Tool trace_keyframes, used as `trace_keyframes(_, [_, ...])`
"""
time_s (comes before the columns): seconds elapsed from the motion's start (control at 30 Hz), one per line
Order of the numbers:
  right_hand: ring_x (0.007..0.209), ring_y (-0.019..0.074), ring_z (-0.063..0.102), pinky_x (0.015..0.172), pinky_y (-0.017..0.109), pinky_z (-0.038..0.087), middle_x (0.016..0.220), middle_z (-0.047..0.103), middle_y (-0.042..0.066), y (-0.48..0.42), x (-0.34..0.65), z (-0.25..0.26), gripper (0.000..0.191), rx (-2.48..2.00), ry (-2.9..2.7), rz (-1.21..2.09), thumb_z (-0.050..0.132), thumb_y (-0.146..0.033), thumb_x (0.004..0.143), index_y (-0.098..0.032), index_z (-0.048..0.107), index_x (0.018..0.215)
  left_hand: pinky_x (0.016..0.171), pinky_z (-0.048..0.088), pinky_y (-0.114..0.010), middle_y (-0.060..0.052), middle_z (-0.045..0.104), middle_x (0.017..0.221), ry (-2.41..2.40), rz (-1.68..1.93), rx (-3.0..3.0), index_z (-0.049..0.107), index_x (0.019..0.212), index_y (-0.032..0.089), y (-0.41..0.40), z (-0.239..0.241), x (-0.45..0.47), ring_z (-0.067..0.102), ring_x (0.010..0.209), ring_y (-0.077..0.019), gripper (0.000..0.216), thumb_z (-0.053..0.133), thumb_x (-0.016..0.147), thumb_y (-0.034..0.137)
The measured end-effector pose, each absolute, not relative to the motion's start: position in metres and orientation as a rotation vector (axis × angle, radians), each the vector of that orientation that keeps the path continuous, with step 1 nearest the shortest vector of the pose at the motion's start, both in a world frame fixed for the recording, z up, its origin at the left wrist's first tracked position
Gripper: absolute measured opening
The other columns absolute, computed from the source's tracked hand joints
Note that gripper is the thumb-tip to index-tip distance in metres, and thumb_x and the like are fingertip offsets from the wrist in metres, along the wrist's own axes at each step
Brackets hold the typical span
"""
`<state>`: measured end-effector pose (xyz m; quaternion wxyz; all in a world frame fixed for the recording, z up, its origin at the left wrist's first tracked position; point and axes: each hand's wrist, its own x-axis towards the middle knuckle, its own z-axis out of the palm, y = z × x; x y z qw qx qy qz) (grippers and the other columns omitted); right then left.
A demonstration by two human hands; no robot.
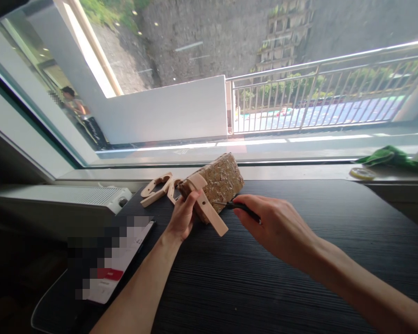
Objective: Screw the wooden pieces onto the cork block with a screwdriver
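A speckled pressed-chip block lay on the dark worktop, close to the window sill. Against the near end of the block leaned a pale wooden strip, tilted, its lower end jutting out toward the person. The left hand was right at the block's near-left corner, its grip closed around the upper part of the strip, fingers curled over it and thumb beside it. The right hand sat just right of the block's near end, its grip closed on a black-handled tool. The slim shaft of the tool pointed left to where strip and block met. I could not tell whether the tip touched the wood.

Just left of the block, a few loose wooden pieces of the same pale colour lay touching one another. Nearer the person and well left of the block, a flat screen lay on the worktop. Far right of the block, on the sill, lay a green cloth with a roll of tape beside it.
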<state>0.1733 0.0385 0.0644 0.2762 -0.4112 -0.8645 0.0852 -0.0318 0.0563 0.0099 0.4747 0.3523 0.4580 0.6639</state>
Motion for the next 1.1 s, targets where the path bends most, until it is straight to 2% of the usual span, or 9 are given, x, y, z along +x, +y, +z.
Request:
trace_keyframes(0.13, [0.08, 0.0178, 0.064, 0.065, 0.026, 0.039, 0.092, 0.068, 0.006, 0.034, 0.169, 0.06, 0.027, -1.052, -2.379, 0.212, 0.04, -0.029, 0.091, -0.02, 0.059, 0.108, 0.06, 0.047, -0.021, 0.003, 0.065, 0.075, 1.073, 1.593, 0.837, 0.062, 0.09, 0.019, 0.056, 0.011, -0.032, 0.059, 0.063, -0.0116, 0.032, 0.069, 0.067, 0.04])
trace_keyframes(0.3, [0.077, 0.0182, 0.063, 0.063, 0.027, 0.038, 0.089, 0.067, 0.006, 0.03, 0.165, 0.058, 0.028, -1.039, -2.437, 0.145, 0.038, -0.031, 0.093, -0.018, 0.059, 0.107, 0.06, 0.048, -0.021, 0.002, 0.066, 0.07, 1.039, 1.587, 0.782, 0.063, 0.089, 0.016, 0.056, 0.009, -0.031, 0.058, 0.056, -0.0109, 0.034, 0.069, 0.067, 0.041])
trace_keyframes(0.53, [0.068, 0.0164, 0.06, 0.058, 0.027, 0.036, 0.081, 0.065, 0.001, 0.031, 0.163, 0.054, 0.025, -1.005, -2.465, 0.047, 0.04, -0.03, 0.091, -0.022, 0.058, 0.107, 0.061, 0.048, -0.023, -0.002, 0.068, 0.078, 1.005, 1.572, 0.794, 0.064, 0.093, 0.015, 0.056, 0.006, -0.03, 0.062, 0.065, -0.015, 0.034, 0.068, 0.07, 0.04])
trace_keyframes(0.73, [0.07, 0.0155, 0.06, 0.06, 0.026, 0.038, 0.083, 0.065, 0.001, 0.03, 0.164, 0.055, 0.024, -0.988, -2.483, 0.038, 0.04, -0.027, 0.091, -0.022, 0.057, 0.107, 0.062, 0.048, -0.024, -0.003, 0.069, 0.078, 0.978, 1.568, 0.808, 0.064, 0.099, 0.015, 0.056, 0.006, -0.028, 0.063, 0.068, -0.0169, 0.038, 0.068, 0.071, 0.04])
trace_keyframes(1.1, [0.067, 0.0152, 0.06, 0.058, 0.027, 0.032, 0.08, 0.066, 0.001, 0.025, 0.162, 0.057, 0.026, -1.045, -2.473, 0.065, 0.036, -0.029, 0.093, -0.021, 0.059, 0.103, 0.058, 0.046, -0.022, -0.001, 0.066, 0.072, 1.063, 1.599, 0.888, 0.066, 0.088, 0.013, 0.054, 0.009, -0.024, 0.059, 0.062, -0.0138, 0.032, 0.07, 0.068, 0.038])
